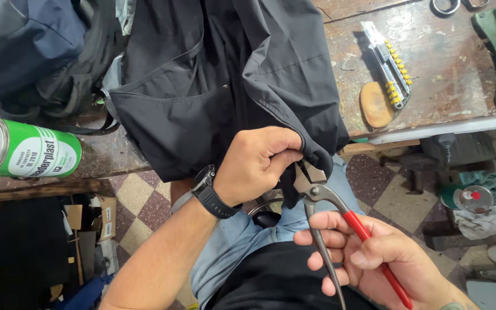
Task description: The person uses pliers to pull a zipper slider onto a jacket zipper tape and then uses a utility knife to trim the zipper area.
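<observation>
A black jacket (pixel 225 74) hangs over the front edge of a worn wooden workbench (pixel 449 74). My left hand (pixel 259 163), a black watch on its wrist, is closed around the jacket's lower hem near a zipper edge. My right hand (pixel 374 255) grips a pair of pincers (pixel 317 192) with one red handle and one bare metal handle. The pincer jaws meet the fabric just beside my left thumb. Whether the jaws bite on something is hidden by the cloth.
A green and white can (pixel 24 150) lies on its side at the bench's left. A yellow and silver utility knife (pixel 390 60) and an orange oval block (pixel 375 104) rest on the right. Dark bags (pixel 30 51) pile at back left. Checkered floor and clutter lie below.
</observation>
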